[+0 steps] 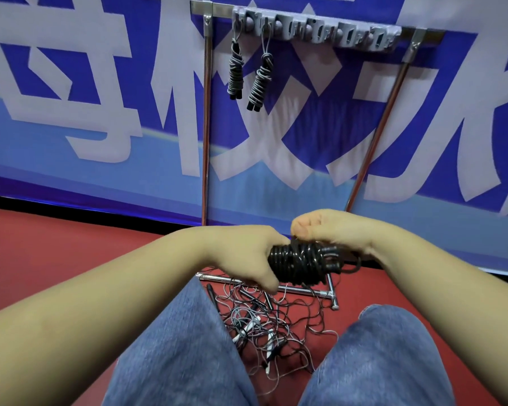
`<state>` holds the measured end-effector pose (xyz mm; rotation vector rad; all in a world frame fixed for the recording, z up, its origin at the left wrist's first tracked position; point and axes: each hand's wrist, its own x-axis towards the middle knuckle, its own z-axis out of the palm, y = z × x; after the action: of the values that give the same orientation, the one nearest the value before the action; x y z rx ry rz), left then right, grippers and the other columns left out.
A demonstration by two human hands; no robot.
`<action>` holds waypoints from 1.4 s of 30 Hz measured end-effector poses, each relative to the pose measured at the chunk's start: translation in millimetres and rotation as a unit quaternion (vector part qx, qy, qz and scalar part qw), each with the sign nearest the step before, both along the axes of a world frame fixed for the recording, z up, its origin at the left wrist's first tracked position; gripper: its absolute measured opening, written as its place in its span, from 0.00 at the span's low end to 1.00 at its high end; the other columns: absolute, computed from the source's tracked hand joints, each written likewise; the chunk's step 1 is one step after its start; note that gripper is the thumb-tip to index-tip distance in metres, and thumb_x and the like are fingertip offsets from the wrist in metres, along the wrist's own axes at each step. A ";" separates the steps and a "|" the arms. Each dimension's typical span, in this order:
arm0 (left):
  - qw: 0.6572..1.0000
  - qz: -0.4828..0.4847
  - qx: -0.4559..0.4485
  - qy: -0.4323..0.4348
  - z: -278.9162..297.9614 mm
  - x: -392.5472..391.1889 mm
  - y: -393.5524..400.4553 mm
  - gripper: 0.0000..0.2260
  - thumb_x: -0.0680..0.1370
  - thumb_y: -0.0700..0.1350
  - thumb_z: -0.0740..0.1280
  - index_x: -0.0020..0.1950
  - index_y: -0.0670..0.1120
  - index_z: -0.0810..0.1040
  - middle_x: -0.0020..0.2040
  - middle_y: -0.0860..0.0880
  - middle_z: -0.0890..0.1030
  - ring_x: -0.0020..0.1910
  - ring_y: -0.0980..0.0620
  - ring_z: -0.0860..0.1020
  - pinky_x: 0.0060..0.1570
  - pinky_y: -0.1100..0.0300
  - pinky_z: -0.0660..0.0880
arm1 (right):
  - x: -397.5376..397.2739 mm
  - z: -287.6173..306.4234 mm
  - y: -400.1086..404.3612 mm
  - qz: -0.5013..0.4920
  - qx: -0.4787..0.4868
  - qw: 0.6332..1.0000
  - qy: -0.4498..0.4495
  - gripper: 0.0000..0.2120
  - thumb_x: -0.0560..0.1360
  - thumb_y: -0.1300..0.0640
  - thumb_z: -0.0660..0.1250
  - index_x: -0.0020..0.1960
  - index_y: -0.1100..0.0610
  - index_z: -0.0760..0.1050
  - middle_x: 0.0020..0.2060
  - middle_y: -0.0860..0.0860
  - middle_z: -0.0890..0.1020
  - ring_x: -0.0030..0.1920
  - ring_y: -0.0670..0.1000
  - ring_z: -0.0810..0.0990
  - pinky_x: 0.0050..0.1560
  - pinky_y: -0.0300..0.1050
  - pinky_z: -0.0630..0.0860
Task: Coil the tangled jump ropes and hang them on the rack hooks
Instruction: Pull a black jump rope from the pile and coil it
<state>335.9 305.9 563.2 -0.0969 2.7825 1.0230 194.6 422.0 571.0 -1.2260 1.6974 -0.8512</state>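
Observation:
My left hand (247,253) grips one end of a coiled black jump rope (302,263), held level in front of me. Over the coil's other end, my right hand (326,228) curls its fingers and pinches the rope's strands. A tangle of black, grey and white jump ropes (272,326) lies on the red floor between my knees. Above, a grey hook rack (317,29) sits on a metal stand. Two coiled grey ropes hang from its left hooks, the left coiled rope (235,73) and the right coiled rope (260,82).
The stand's two chrome legs (205,127) drop to a floor bar (305,290) just behind the tangle. A blue banner wall (100,83) with large white characters rises close behind. My knees in blue jeans (182,347) flank the tangle.

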 end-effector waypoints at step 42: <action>0.919 0.320 0.216 0.080 -119.4 -61.9 -32.2 0.13 0.68 0.40 0.75 0.44 0.52 0.74 0.33 0.52 0.76 0.25 0.56 0.72 0.29 0.61 0.70 | -32.8 -103.0 -46.1 -0.223 -0.037 0.959 0.170 0.15 0.75 0.42 0.64 0.48 0.53 0.78 0.38 0.45 0.80 0.40 0.46 0.77 0.43 0.44 0.69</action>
<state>274.1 273.7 443.8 -0.9473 2.6189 1.8389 161.8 375.8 468.0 -1.0975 2.2964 -1.0160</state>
